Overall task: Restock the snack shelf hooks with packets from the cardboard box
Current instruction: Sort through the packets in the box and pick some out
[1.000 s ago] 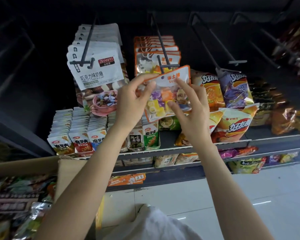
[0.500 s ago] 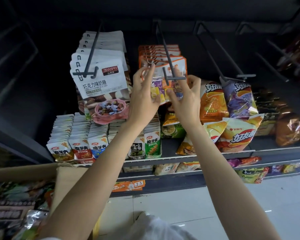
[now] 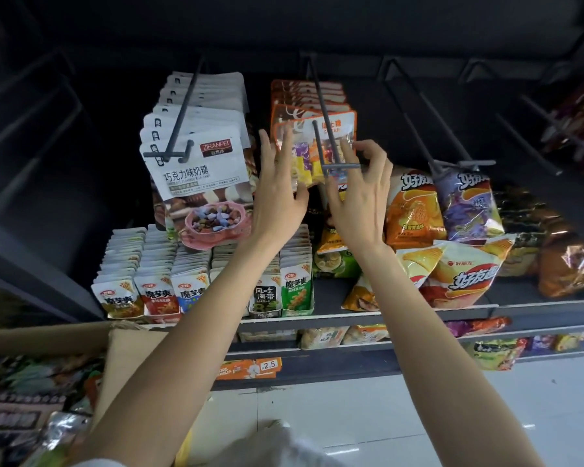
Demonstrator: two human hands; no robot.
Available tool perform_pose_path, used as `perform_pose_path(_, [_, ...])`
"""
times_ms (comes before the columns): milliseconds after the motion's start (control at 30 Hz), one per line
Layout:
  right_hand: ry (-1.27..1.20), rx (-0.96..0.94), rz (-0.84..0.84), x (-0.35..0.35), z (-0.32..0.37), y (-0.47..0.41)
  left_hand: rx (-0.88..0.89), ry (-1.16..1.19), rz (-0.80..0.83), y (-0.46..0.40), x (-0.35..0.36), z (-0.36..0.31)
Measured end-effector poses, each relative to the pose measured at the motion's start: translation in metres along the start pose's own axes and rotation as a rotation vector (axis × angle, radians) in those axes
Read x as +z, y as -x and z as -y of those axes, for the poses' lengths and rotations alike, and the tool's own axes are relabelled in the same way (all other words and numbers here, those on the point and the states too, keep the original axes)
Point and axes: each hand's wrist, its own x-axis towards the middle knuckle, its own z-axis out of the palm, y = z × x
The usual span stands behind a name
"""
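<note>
A clear candy packet with an orange top (image 3: 312,143) hangs threaded on the middle shelf hook (image 3: 340,166), in front of a row of the same packets. My left hand (image 3: 277,193) grips its lower left edge, fingers behind it and thumb in front. My right hand (image 3: 358,197) pinches its right side just under the hook's crossbar. The cardboard box (image 3: 129,362) stands open at the lower left, with several dark packets (image 3: 31,385) inside it.
White chocolate-candy packets (image 3: 199,163) fill the left hook. Chip bags (image 3: 413,210) hang on the hook to the right, and bare hooks (image 3: 533,143) stick out further right. Small packets (image 3: 155,291) line the shelf (image 3: 351,320) below. White floor tiles (image 3: 385,419) lie underneath.
The packet went from held in front of the hook to threaded on it and slid back. Both hands rose with it, and their fingers have since spread.
</note>
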Motion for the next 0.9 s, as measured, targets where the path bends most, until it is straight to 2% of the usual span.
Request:
perform_pose_path(133, [-0.157, -0.045, -0.084, -0.028, 0.014, 0.039, -0.026, 0.080, 0.013, 0.042, -0.024, -0.014])
perform_pose_path(267, [-0.295, -0.122, -0.015, -0.058, 0.036, 0.083, 0.023, 0.161, -0.097, 0.100, -0.058, -0.015])
perform_pose_path(333, [-0.341, -0.140, 0.118, -0.066, 0.045, 0.105, -0.013, 0.142, -0.190, 0.134, -0.075, -0.010])
perform_pose_path(433, [-0.376, -0.167, 0.411, -0.062, 0.059, 0.141, -0.081, 0.046, -0.348, 0.194, -0.102, 0.005])
perform_pose_path(500, [-0.375, -0.176, 0.592, -0.055, 0.071, 0.164, -0.164, -0.046, -0.379, 0.236, -0.124, 0.019])
perform_pose_path(633, [-0.407, -0.236, 0.857, -0.039, 0.107, 0.203, -0.435, -0.222, -0.297, 0.308, -0.178, 0.052])
perform_pose_path(800, [-0.535, -0.330, 0.949, -0.021, 0.177, 0.225, -0.700, -0.260, -0.146, 0.366, -0.249, 0.098])
perform_pose_path(900, [-0.569, -0.367, 0.981, -0.003, 0.224, 0.236, -0.825, -0.145, -0.055, 0.381, -0.292, 0.135])
